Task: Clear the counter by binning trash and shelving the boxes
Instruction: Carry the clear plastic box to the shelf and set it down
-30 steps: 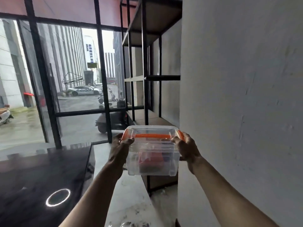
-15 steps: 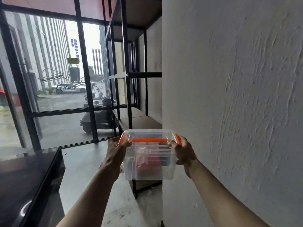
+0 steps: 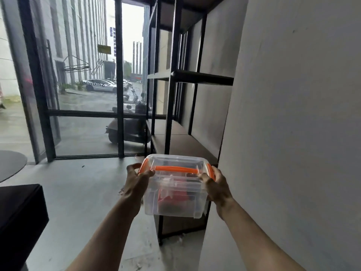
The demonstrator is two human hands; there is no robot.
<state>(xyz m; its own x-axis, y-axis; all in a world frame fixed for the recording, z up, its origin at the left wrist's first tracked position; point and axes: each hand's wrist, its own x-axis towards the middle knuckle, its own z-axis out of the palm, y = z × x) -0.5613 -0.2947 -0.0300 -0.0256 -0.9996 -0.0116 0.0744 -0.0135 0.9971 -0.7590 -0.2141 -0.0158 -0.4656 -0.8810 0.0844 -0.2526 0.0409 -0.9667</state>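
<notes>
Closer now to the black shelf unit (image 3: pixel 170 106) than a second ago, with the dark counter slid off to the left edge. Head view: clear box (image 3: pixel 175 187) carried level between left hand (image 3: pixel 134 184) and right hand (image 3: pixel 216 187), both clamped on its short ends beside the orange latches, long axis running hand to hand. Lower shelf board (image 3: pixel 187 145) ahead of and just above the hands, equally near both. Probably a straight push forward onto it.

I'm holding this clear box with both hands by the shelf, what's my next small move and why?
Probably carry the clear plastic box with orange handle forward onto the bare lower board of the black metal shelf unit: the left hand and right hand grip its ends, and it hangs just short of that board.
</notes>
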